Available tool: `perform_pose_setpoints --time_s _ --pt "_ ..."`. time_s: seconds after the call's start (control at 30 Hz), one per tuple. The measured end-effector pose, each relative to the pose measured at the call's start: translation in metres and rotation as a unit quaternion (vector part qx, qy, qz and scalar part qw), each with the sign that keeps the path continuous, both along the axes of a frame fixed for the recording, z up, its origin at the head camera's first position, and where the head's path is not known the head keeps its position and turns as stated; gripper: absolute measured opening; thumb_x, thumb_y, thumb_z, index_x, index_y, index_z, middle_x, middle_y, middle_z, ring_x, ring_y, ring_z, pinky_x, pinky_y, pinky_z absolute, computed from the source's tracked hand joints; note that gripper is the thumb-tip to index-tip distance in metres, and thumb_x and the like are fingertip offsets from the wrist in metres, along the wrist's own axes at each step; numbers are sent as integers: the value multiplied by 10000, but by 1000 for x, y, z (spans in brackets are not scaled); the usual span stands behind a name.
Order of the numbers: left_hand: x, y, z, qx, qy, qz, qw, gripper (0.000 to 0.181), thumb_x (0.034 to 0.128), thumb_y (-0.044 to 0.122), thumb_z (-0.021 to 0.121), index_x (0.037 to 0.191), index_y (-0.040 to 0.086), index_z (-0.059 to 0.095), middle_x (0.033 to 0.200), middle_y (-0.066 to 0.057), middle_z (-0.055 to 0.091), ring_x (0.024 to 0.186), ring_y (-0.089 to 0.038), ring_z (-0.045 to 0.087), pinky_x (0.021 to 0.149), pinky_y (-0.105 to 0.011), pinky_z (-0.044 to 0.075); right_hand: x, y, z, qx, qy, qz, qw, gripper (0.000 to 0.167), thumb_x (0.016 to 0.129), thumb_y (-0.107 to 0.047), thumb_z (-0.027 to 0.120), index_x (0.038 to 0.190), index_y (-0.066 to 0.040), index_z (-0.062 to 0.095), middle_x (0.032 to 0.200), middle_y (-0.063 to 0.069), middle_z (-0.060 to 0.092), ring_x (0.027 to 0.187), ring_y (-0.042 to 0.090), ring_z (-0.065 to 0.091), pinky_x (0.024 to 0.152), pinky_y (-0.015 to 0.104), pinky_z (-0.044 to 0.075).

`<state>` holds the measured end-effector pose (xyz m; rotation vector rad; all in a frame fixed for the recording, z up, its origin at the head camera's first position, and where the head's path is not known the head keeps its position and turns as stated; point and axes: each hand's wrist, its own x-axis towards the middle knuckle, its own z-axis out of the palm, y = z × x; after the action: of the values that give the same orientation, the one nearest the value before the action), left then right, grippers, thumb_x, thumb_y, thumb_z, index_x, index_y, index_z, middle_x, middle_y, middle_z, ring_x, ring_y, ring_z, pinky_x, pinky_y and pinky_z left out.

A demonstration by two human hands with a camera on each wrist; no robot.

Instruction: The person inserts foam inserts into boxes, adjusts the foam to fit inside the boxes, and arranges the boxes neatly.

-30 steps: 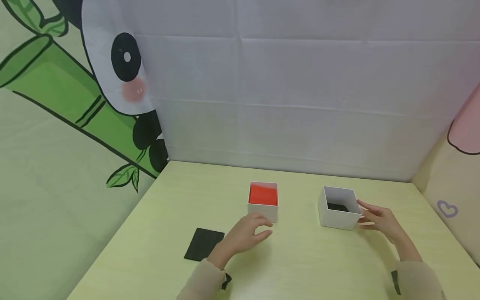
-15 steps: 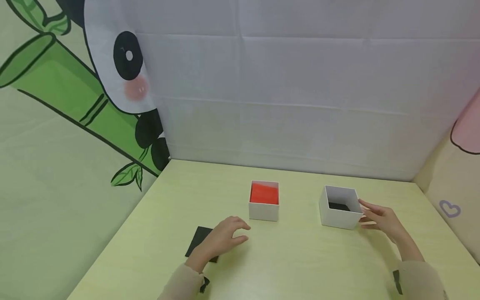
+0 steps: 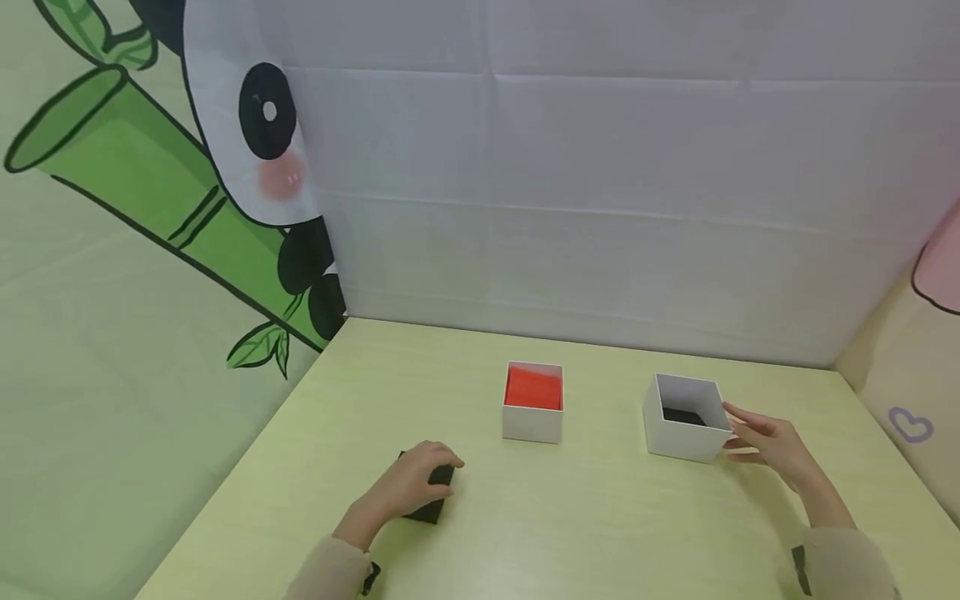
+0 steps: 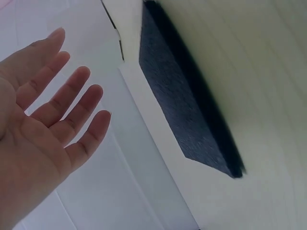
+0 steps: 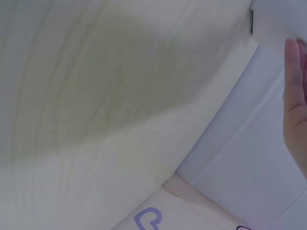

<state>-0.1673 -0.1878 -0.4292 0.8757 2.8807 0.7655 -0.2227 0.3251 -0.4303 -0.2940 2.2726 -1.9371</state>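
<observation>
A flat, dark square of felt-like folded cloth (image 3: 427, 510) lies on the table at the left, its layered edge showing in the left wrist view. My left hand (image 3: 408, 479) hovers over it, fingers loosely bent and apart from the cloth (image 4: 182, 100). My right hand (image 3: 776, 450) rests its fingertips against the right side of an open white box (image 3: 684, 442). Inside that box lies a black flat piece (image 3: 681, 416). Between the hands stands another white box (image 3: 532, 425), holding a red folded piece (image 3: 534, 389).
The pale wood-grain table (image 3: 585, 517) meets a white cloth backdrop (image 3: 570, 208) at its far edge. A printed panda and bamboo hanging (image 3: 165, 183) borders the left, and a cream panel with a heart (image 3: 911, 424) stands at the right.
My left hand has moved left, from in front of the red-filled box to above the dark folded cloth. The right hand keeps its place at the right box. The head view has shifted slightly.
</observation>
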Motion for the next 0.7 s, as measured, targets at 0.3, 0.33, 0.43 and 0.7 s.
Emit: perform_pose_setpoints --time_s 0.3,0.33,0.43,0.7 --pt "1 -14 -7 -364 -162 115 9991 327 706 64 739 1014 31 636 1011 -69 578 971 -264 518 821 -428 403 0 2 -2 -83 23 113 9999 355 923 -80 485 1162 -319 592 938 -132 625 771 157 634 639 302 506" --pt "1 -16 -9 -402 -156 136 9990 328 701 64 743 1010 35 638 1012 -71 577 974 -267 517 821 -429 403 0 2 -2 -92 25 126 9999 356 924 -78 483 1158 -323 593 937 -130 626 771 155 634 639 300 506" --pt "0 -20 -12 -455 -138 178 9987 328 688 58 751 997 40 644 1012 -77 574 975 -280 513 819 -441 400 0 1 -1 -129 45 161 9998 365 925 -68 476 1145 -332 598 931 -119 632 768 151 633 636 294 506" --pt "-2 -28 -18 -704 -185 323 9968 293 651 64 777 928 52 684 1033 -109 557 986 -315 491 808 -478 388 1 0 -1 -256 133 287 9992 386 928 -39 456 1139 -327 602 922 -109 639 766 147 633 633 294 506"
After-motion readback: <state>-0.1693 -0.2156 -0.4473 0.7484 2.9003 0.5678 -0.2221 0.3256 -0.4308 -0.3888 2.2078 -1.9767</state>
